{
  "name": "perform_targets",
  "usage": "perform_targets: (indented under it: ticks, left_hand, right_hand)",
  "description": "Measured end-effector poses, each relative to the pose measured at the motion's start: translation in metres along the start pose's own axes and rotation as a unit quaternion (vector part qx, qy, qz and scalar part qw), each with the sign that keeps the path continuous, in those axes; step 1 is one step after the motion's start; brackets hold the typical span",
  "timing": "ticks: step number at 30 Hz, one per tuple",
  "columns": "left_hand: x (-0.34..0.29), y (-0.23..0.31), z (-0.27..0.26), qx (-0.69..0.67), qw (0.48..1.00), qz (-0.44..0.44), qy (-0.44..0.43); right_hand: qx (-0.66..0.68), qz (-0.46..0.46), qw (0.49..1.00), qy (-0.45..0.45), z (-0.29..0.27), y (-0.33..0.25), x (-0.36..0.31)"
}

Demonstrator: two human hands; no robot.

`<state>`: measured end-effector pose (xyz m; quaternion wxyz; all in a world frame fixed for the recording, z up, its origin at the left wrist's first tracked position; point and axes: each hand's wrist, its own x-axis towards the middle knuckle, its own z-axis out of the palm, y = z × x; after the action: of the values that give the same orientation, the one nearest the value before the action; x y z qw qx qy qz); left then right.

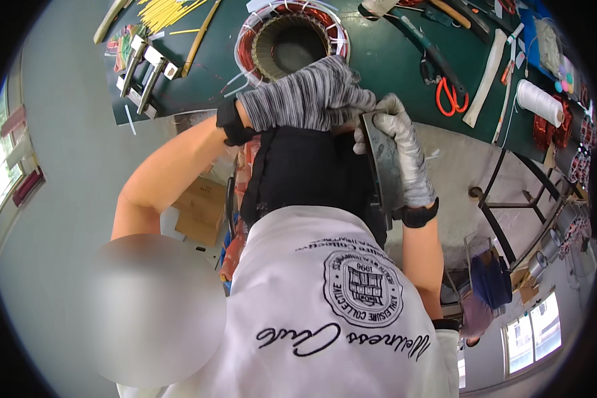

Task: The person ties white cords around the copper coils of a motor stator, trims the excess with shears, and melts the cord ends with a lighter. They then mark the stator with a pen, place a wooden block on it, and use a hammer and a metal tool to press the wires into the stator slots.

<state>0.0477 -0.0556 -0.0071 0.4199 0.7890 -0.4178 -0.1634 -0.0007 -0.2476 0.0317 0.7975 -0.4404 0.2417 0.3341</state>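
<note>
My left hand (312, 96), in a grey striped glove, reaches across in front of my lap. Its fingers are drawn together, tips close to my other hand; whatever they pinch is hidden. My right hand (399, 136), in a pale glove, is closed around a dark, flat, slightly curved plate (382, 162), thumb on its face. The plate stands on edge over my right thigh. Just beyond my left hand, a motor stator (247, 50) with copper windings and white lacing sits on the green table (205, 86), pale leads sticking out at its near side.
Left on the table are a metal-and-white fixture (146, 71) and yellow strips (169, 13). To the right lie red-handled scissors (451, 98), a pale flat strip (485, 78), a white thread spool (540, 103) and several hand tools. A black metal frame (517, 204) stands at right.
</note>
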Motion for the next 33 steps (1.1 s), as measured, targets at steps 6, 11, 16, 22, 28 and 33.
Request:
perform_targets:
  ticks: [6, 11, 16, 22, 28, 33]
  left_hand:
    - [-0.002, -0.005, 0.002, 0.067, 0.995, 0.056, 0.054]
    - [-0.003, 0.013, -0.001, 0.084, 0.995, 0.034, 0.051]
    - [0.000, 0.001, -0.008, 0.057, 0.998, -0.009, -0.010]
    - [-0.003, -0.002, 0.006, 0.079, 0.992, 0.060, 0.081]
    - [-0.002, 0.012, 0.000, 0.062, 0.995, 0.046, 0.056]
    - [0.005, 0.006, -0.004, 0.040, 0.999, 0.028, 0.002]
  right_hand:
    - [-0.072, 0.069, 0.995, -0.019, -0.011, -0.009, -0.006]
    - [-0.608, -0.313, 0.729, 0.025, -0.009, -0.009, -0.025]
    - [-0.713, -0.397, 0.576, 0.050, 0.008, -0.003, 0.004]
    - [-0.674, -0.458, 0.576, 0.068, -0.010, 0.001, -0.015]
    - [-0.638, -0.349, 0.683, 0.059, -0.006, -0.003, -0.033]
    - [-0.571, -0.311, 0.758, 0.052, 0.007, -0.007, -0.004]
